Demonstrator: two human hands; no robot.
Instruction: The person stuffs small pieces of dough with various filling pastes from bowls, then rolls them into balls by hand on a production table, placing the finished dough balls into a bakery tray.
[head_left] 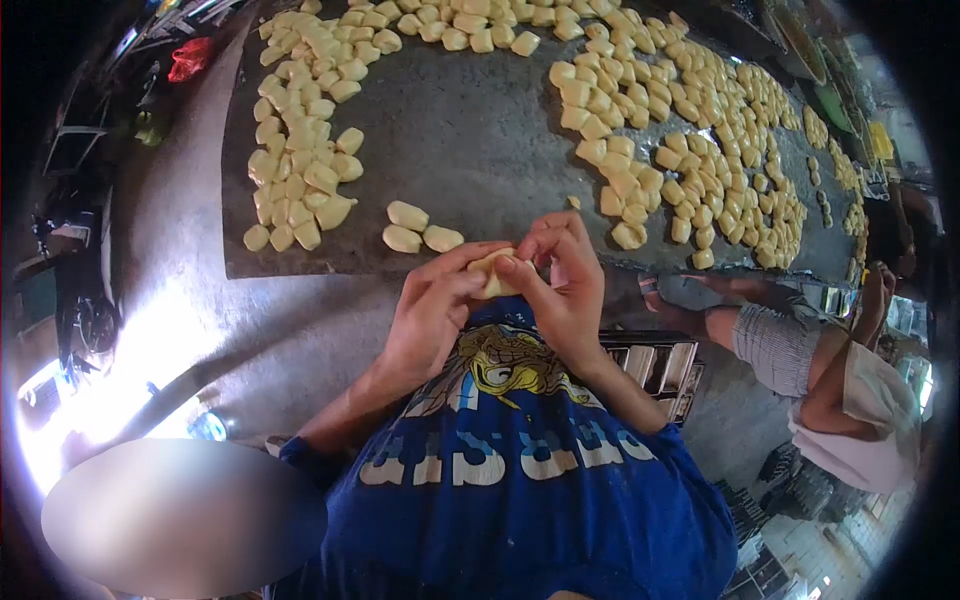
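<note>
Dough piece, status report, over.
Left hand and right hand both pinching dough piece. Held above table edge. Nothing blocking.

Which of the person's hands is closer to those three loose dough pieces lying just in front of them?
Left. The left hand is just below the three dough pieces; the right hand sits farther off to their right.

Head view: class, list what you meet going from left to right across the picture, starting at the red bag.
Red bag → left dough pile → three loose pieces → left hand → held dough piece → right hand → right dough pile → another person.
</note>
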